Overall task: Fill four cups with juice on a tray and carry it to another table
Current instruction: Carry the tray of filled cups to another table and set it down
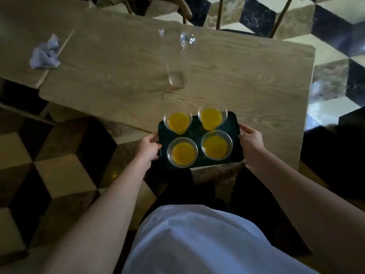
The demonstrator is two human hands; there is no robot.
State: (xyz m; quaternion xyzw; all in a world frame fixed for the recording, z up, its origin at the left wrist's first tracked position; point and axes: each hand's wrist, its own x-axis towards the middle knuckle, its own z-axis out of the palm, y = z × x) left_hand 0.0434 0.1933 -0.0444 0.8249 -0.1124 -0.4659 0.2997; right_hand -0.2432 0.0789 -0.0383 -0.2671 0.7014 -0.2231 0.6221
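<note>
A dark green tray (197, 133) carries several clear plastic cups of orange juice: far left (178, 122), far right (211, 117), near left (182, 152) and near right (216, 147). My left hand (148, 146) grips the tray's left edge and my right hand (251, 139) grips its right edge. The tray's far half lies over the near edge of a wooden table (246, 82); its near half juts out past that edge toward my body. Whether it rests on the wood or hovers just above, I cannot tell.
An empty clear cup lies on its side (174, 79) on the table, and another clear plastic item (185, 39) sits farther back. A crumpled bluish cloth (45, 53) lies on an adjoining table at left. Chairs stand beyond the far edge. The floor is checkered tile.
</note>
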